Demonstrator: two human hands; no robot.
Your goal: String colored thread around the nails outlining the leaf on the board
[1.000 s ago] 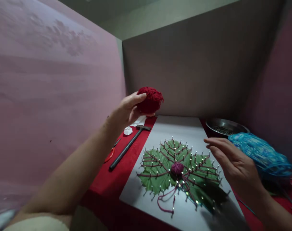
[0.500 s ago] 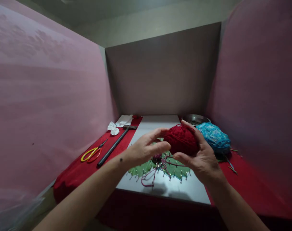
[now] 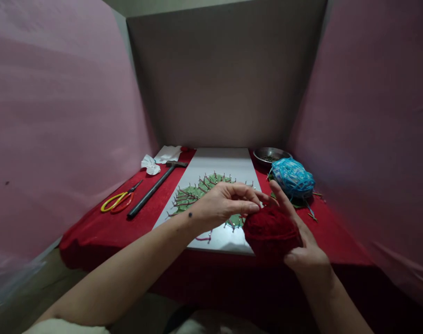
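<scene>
My right hand is wrapped round a ball of dark red yarn, in front of the board's near right side. At the top of the ball, my left hand pinches the red yarn between thumb and fingers; the strand itself is too small to make out. Beneath and behind my left hand lies a white board with green leaf shapes outlined by upright nails. Purple-brown thread runs between several nails, and a loose pink end lies near the board's front edge.
A blue yarn ball rests at right, in front of a metal bowl of small pieces. On the red cloth at left are a hammer, yellow-and-red-handled scissors and crumpled white paper. Pink-covered walls flank both sides.
The red yarn ball has come lower and nearer to me in my right hand. My left hand has gone from beside the ball to pinching at its top. The view has tilted down.
</scene>
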